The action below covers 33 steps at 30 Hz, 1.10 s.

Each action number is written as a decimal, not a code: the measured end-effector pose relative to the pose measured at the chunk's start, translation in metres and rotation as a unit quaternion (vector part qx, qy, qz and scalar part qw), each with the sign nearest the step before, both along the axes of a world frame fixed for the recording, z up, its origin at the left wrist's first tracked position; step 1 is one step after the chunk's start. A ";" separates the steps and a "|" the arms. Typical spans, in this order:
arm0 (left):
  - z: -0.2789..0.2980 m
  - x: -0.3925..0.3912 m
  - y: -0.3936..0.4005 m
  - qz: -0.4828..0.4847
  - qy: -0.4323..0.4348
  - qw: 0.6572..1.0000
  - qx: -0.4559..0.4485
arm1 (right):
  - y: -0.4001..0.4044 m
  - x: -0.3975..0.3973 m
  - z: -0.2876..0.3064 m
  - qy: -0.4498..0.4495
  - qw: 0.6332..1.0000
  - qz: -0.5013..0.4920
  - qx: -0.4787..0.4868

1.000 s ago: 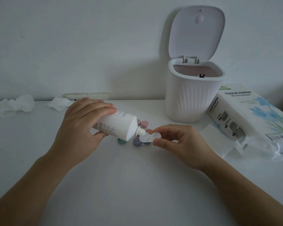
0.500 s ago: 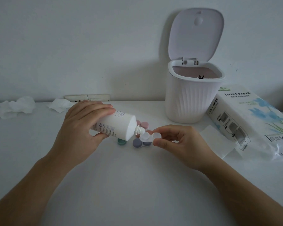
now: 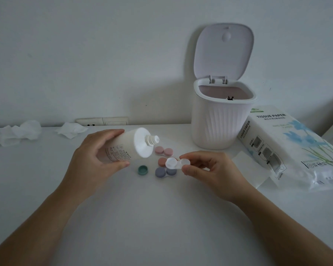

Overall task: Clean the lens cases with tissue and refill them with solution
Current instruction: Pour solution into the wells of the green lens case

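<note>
between left hand (image 3: 96, 162) and right hand (image 3: 213, 169), white lens case (image 3: 174, 163), pinched rightward.

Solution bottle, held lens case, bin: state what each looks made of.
Solution bottle: likely matte white plastic, with a moulded threaded neck and printed text. Lens case pinched in the right hand: translucent white plastic, light passing through its cups. Bin: smooth white plastic, probably, with moulded ribs and a hinged lid.

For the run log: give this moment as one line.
left hand grips solution bottle, nozzle off case | right hand pinches white lens case | green cap on table
</note>
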<state>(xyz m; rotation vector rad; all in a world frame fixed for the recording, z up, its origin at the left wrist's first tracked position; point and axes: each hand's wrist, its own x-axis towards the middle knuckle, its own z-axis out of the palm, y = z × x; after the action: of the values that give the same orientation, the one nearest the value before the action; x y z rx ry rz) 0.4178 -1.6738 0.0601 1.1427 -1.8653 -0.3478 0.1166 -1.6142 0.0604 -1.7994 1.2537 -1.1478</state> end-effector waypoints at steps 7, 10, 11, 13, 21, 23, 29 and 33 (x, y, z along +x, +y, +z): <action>0.000 -0.001 -0.001 -0.022 0.076 0.996 0.042 | 0.005 -0.007 -0.006 0.058 0.998 -0.030 -0.020; 0.001 -0.003 0.000 -0.032 0.087 0.995 0.040 | 0.012 -0.010 -0.009 0.089 0.995 -0.038 -0.024; 0.001 -0.003 0.000 -0.032 0.089 0.995 0.038 | 0.014 -0.012 -0.010 0.100 0.994 -0.042 -0.022; 0.001 -0.002 0.000 -0.034 0.092 0.995 0.035 | 0.020 -0.016 -0.011 0.119 0.992 -0.050 -0.015; -0.003 -0.001 0.000 -0.038 0.097 0.993 0.052 | 0.035 -0.020 -0.019 0.203 0.978 -0.053 0.005; -0.003 -0.001 0.001 -0.035 0.097 0.993 0.058 | 0.037 -0.019 -0.018 0.235 0.971 -0.048 -0.007; -0.004 -0.001 0.001 -0.036 0.096 0.992 0.069 | 0.036 -0.018 -0.014 0.320 0.947 -0.020 -0.001; -0.002 -0.001 0.002 -0.040 0.094 0.992 0.070 | 0.040 -0.018 -0.014 0.326 0.943 -0.063 -0.026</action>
<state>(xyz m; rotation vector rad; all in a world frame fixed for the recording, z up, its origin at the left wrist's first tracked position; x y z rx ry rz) 0.4169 -1.6721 0.0579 1.0897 -1.7461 -0.6187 0.0986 -1.5744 0.0461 -2.2630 1.7365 -0.6551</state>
